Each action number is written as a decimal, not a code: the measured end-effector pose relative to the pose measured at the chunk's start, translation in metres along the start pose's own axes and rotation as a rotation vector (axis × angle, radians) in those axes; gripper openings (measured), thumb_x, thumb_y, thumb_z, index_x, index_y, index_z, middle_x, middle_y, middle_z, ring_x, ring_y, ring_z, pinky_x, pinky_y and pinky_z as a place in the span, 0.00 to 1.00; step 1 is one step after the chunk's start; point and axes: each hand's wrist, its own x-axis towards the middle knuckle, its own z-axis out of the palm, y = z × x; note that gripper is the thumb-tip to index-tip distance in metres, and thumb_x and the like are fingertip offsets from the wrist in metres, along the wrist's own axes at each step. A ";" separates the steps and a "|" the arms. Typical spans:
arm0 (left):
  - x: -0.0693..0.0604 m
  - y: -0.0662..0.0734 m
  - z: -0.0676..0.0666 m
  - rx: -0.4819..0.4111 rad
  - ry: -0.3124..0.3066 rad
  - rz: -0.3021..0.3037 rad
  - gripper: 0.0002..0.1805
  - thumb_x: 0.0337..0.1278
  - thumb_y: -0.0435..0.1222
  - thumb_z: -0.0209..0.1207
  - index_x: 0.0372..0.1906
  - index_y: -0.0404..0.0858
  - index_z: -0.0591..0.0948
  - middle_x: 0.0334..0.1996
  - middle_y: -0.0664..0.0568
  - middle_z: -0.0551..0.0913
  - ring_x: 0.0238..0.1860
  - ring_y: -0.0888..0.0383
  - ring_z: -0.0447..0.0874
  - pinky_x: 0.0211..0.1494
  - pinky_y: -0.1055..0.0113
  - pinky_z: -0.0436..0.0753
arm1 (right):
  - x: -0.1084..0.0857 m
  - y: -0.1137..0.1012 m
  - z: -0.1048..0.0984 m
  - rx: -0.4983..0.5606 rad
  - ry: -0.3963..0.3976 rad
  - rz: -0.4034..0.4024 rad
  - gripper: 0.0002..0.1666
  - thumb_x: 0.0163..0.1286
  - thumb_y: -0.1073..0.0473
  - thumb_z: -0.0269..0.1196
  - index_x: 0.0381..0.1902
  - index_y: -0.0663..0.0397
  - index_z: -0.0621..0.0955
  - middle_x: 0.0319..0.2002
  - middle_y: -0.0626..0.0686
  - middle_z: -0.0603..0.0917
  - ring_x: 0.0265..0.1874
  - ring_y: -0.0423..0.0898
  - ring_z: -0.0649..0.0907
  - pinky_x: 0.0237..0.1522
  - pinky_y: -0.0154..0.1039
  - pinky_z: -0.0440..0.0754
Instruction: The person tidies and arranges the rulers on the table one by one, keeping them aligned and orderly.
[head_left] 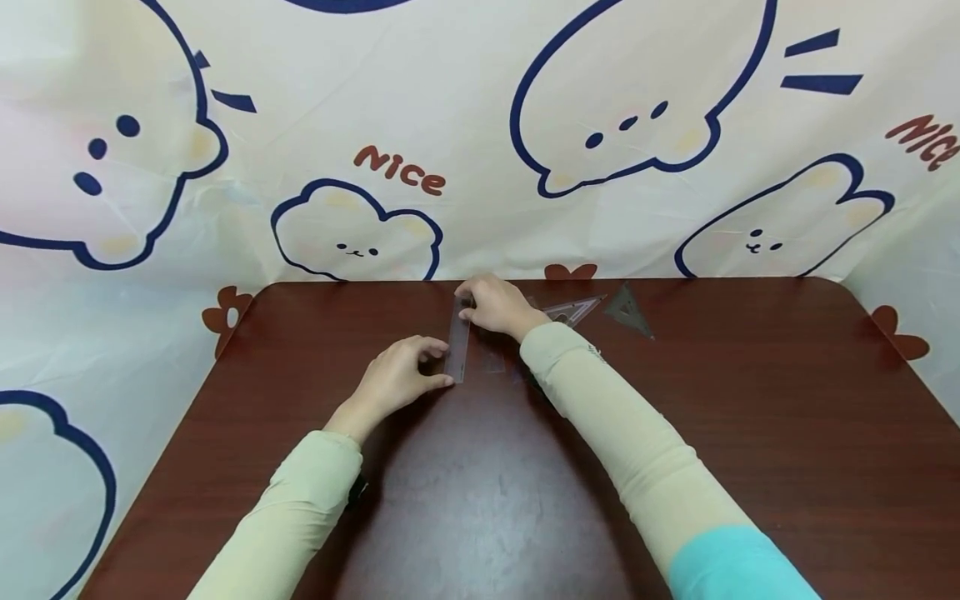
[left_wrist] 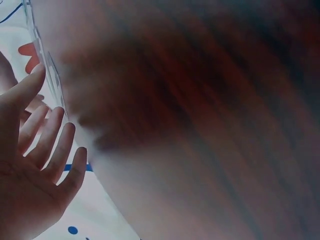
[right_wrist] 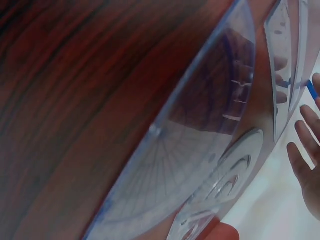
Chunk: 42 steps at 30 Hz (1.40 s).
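Observation:
A clear straight ruler (head_left: 456, 350) lies lengthwise near the far edge of the tabletop. At its far end my right hand (head_left: 497, 305) pinches it between thumb and curled fingers. My left hand (head_left: 397, 375) is beside its near end, with thumb and fingertips at the left edge. In the left wrist view, the fingers of the left hand (left_wrist: 45, 150) are spread and fairly straight near the ruler's thin edge (left_wrist: 52, 75). A clear protractor (right_wrist: 200, 130) lies flat in the right wrist view; my right forearm mostly hides it in the head view.
Right of my right hand lie a clear set square (head_left: 576, 311) and a darker set square (head_left: 630, 312). Another transparent piece (head_left: 495, 362) sits right of the ruler. The brown table (head_left: 750, 433) meets a printed cloth backdrop (head_left: 480, 100) along its far edge.

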 end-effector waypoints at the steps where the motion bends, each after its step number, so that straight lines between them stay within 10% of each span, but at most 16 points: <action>1: 0.001 0.001 0.001 0.001 0.003 0.002 0.26 0.51 0.43 0.74 0.56 0.42 0.83 0.47 0.51 0.84 0.49 0.53 0.80 0.51 0.53 0.78 | 0.000 0.000 0.000 -0.004 0.005 0.003 0.23 0.71 0.53 0.64 0.62 0.51 0.80 0.56 0.52 0.80 0.55 0.48 0.78 0.55 0.44 0.77; 25: 0.013 0.004 0.006 0.057 -0.009 0.000 0.27 0.49 0.43 0.75 0.56 0.42 0.82 0.44 0.54 0.84 0.45 0.55 0.80 0.48 0.54 0.78 | 0.010 0.004 0.007 -0.106 -0.048 0.087 0.28 0.73 0.45 0.61 0.65 0.52 0.77 0.64 0.54 0.70 0.63 0.51 0.70 0.61 0.47 0.71; 42: 0.012 0.007 0.004 0.068 -0.016 -0.031 0.27 0.51 0.44 0.74 0.57 0.43 0.82 0.45 0.54 0.83 0.48 0.54 0.80 0.47 0.52 0.78 | 0.015 0.008 0.005 -0.073 -0.025 0.093 0.20 0.78 0.61 0.47 0.60 0.53 0.80 0.59 0.54 0.71 0.61 0.51 0.68 0.62 0.44 0.68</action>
